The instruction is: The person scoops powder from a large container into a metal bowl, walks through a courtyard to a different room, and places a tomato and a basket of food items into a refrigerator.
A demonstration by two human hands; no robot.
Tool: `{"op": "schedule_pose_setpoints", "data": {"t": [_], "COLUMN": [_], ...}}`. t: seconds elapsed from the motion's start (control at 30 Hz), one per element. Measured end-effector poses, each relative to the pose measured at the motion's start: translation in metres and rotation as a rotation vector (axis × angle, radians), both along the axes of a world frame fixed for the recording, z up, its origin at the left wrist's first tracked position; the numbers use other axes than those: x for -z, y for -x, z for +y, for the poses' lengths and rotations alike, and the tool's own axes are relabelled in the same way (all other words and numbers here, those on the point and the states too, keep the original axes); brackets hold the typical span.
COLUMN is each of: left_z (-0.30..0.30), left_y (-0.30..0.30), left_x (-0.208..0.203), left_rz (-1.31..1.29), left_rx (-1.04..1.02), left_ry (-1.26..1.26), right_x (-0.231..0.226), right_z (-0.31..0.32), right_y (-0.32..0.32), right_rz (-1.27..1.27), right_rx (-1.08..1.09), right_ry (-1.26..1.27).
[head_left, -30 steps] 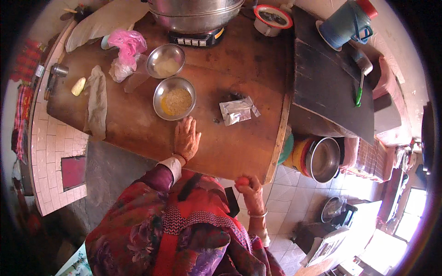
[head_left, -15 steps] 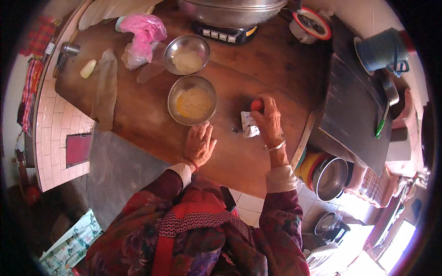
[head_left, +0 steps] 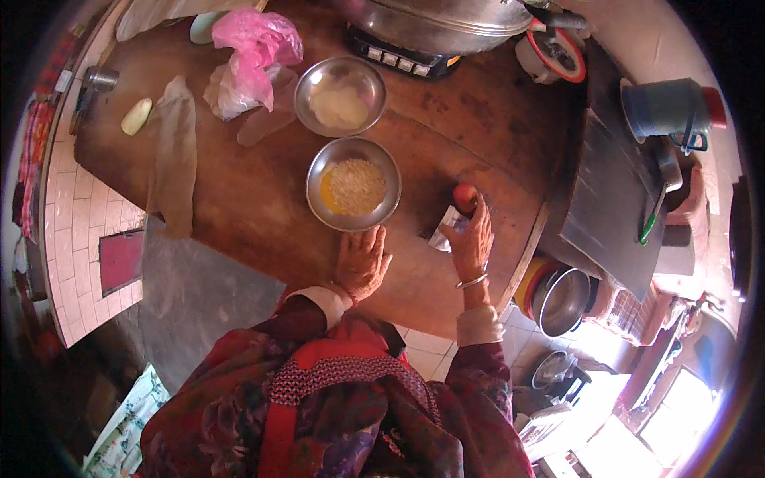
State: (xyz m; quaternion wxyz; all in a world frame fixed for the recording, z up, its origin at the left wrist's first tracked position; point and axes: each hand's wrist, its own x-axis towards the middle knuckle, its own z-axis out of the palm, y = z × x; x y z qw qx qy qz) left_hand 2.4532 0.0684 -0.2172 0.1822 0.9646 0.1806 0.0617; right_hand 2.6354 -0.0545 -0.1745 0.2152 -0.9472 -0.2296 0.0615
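Observation:
My left hand (head_left: 362, 263) rests on the wooden table with its fingers stretched out, fingertips at the near rim of a steel bowl (head_left: 312, 190). Pale crumbly meal (head_left: 358, 187) fills much of this bowl, and a patch of yellow liquid shows at its left side. My right hand (head_left: 472, 245) is lowered over a small white packet (head_left: 446, 226), thumb and fingers apart. The hand hides part of the packet. Just beyond the fingertips sits a small round red thing (head_left: 464, 193); its kind is unclear.
Behind the first bowl stands a second steel bowl (head_left: 303, 94) holding pale powder. Pink plastic bags (head_left: 253, 60) lie to its left. A large steel pan (head_left: 446, 28) sits on a black cooker (head_left: 398, 60) at the back. A white, red-rimmed pot (head_left: 532, 62) stands at the back right.
My right hand has drawn back from the red thing toward me, over the packet. My left hand stays by the bowl. The whole view has shifted slightly.

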Motion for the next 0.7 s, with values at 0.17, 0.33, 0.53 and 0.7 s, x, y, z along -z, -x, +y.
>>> {"op": "schedule_pose_setpoints", "data": {"t": [0.17,0.33,0.53,0.7], "left_z": [-0.001,0.002,0.007,0.008], "left_y": [0.0,0.001,0.001,0.006], "left_x": [0.0,-0.005,-0.006,-0.006], "left_rz": [0.031,-0.019,0.015,-0.065], "left_rx": [0.015,0.021,0.065,0.086], "left_ry": [-0.001,-0.03,0.085,0.059], "right_x": [0.02,0.024,0.007,0.019], "right_z": [-0.011,-0.012,0.026,0.031], "right_y": [0.023,0.024,-0.015,-0.046], "right_rz": [-0.019,-0.007,-0.131,-0.028], "right_rx": [0.162,0.255,-0.01,0.009], "right_ry": [-0.109,-0.284,-0.085,-0.01]}}
